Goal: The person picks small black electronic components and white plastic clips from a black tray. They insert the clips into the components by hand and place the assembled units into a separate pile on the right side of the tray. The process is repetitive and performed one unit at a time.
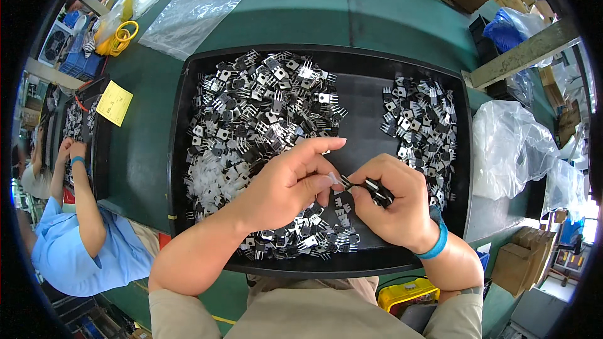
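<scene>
Over a black tray [364,110], my left hand [282,185] pinches a small translucent white plastic piece [333,179] between thumb and fingers, its index finger stretched out. Right beside it, my right hand [402,207] is closed around several black three-legged transistors [379,193], their legs pointing toward the plastic piece. A large heap of loose transistors [264,97] fills the tray's left part. Smaller transistors piles lie along the right side and under my hands. To the left of my left forearm sits a mound of translucent plastic pieces [210,179].
The tray rests on a green table [308,9]. A clear plastic bag [207,6] lies behind it; more plastic bags [512,150] are on the right. At left, a co-worker in a blue shirt [94,248] works at another tray. A yellow container [408,292] stands near my lap.
</scene>
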`<action>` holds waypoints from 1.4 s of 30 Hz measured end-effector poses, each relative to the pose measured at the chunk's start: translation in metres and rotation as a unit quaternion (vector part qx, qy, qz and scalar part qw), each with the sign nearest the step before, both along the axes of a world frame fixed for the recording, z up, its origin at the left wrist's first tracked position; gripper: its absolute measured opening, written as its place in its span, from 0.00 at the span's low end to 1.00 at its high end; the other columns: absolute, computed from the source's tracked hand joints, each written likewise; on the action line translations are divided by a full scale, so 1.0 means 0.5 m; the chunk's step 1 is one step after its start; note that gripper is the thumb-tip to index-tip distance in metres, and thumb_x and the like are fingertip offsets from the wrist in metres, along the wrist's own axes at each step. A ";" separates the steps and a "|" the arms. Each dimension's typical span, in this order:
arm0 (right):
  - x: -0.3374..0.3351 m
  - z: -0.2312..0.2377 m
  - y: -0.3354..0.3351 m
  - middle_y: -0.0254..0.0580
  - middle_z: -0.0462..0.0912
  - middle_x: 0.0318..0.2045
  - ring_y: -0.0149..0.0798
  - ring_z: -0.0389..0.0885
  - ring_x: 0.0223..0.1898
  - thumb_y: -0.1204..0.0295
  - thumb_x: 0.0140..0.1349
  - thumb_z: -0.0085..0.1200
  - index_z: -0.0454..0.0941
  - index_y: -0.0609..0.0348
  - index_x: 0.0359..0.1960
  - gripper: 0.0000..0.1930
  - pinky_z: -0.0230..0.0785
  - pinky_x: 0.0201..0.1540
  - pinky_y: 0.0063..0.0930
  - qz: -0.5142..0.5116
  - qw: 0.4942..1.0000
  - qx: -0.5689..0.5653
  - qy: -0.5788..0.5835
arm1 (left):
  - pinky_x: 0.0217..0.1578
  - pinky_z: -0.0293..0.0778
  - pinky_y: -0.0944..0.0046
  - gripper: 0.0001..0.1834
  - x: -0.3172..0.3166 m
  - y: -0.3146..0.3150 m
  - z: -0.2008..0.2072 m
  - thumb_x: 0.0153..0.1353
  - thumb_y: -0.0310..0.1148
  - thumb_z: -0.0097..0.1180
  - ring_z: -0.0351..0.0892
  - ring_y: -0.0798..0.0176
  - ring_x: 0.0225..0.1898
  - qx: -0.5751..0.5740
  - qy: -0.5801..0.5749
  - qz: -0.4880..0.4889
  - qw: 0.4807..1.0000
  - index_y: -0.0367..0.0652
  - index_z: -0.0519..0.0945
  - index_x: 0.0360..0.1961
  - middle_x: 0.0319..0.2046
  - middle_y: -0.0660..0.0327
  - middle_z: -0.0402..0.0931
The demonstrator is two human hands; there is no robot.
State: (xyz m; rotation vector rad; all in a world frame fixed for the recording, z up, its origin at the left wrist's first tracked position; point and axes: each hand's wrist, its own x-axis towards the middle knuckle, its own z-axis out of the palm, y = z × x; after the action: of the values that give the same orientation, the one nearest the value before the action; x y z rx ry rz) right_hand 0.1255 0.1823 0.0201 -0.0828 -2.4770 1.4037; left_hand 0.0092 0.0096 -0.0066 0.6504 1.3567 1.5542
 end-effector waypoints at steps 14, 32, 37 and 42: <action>0.002 -0.013 -0.003 0.45 0.79 0.26 0.46 0.79 0.27 0.82 0.46 0.57 0.79 0.61 0.30 0.08 0.71 0.30 0.32 0.009 0.999 -0.011 -0.031 | 0.28 0.68 0.75 0.29 0.002 -0.001 -0.001 0.65 0.19 0.48 0.74 0.72 0.30 -0.007 0.013 -0.021 1.000 0.43 0.58 0.67 0.35 0.60 0.77; -0.001 -0.001 0.000 0.35 0.81 0.28 0.24 0.76 0.31 0.81 0.51 0.59 0.78 0.63 0.32 0.06 0.69 0.36 0.20 0.016 0.978 -0.132 -0.164 | 0.33 0.69 0.74 0.17 0.002 -0.007 0.003 0.60 0.21 0.55 0.72 0.77 0.32 -0.058 0.023 0.003 0.998 0.36 0.72 0.51 0.31 0.65 0.77; -0.002 0.006 -0.003 0.33 0.80 0.29 0.22 0.75 0.32 0.81 0.52 0.59 0.78 0.63 0.32 0.06 0.68 0.37 0.18 0.026 0.974 -0.133 -0.183 | 0.26 0.66 0.76 0.02 -0.002 -0.009 0.011 0.59 0.22 0.57 0.70 0.80 0.27 -0.093 0.057 -0.022 0.994 0.35 0.79 0.32 0.27 0.69 0.76; 0.004 -0.018 -0.012 0.38 0.81 0.24 0.27 0.78 0.28 0.79 0.53 0.59 0.79 0.63 0.32 0.05 0.70 0.33 0.22 -0.006 0.984 -0.135 -0.120 | 0.25 0.66 0.76 0.02 0.006 -0.003 0.020 0.59 0.23 0.57 0.70 0.81 0.26 -0.101 0.032 -0.016 0.994 0.34 0.80 0.32 0.26 0.69 0.76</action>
State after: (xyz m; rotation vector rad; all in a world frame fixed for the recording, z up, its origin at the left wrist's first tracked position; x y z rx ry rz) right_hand 0.1274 0.1764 0.0110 -0.3416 -2.4457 1.8113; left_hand 0.0119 0.0079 0.0032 0.5974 1.5215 1.3592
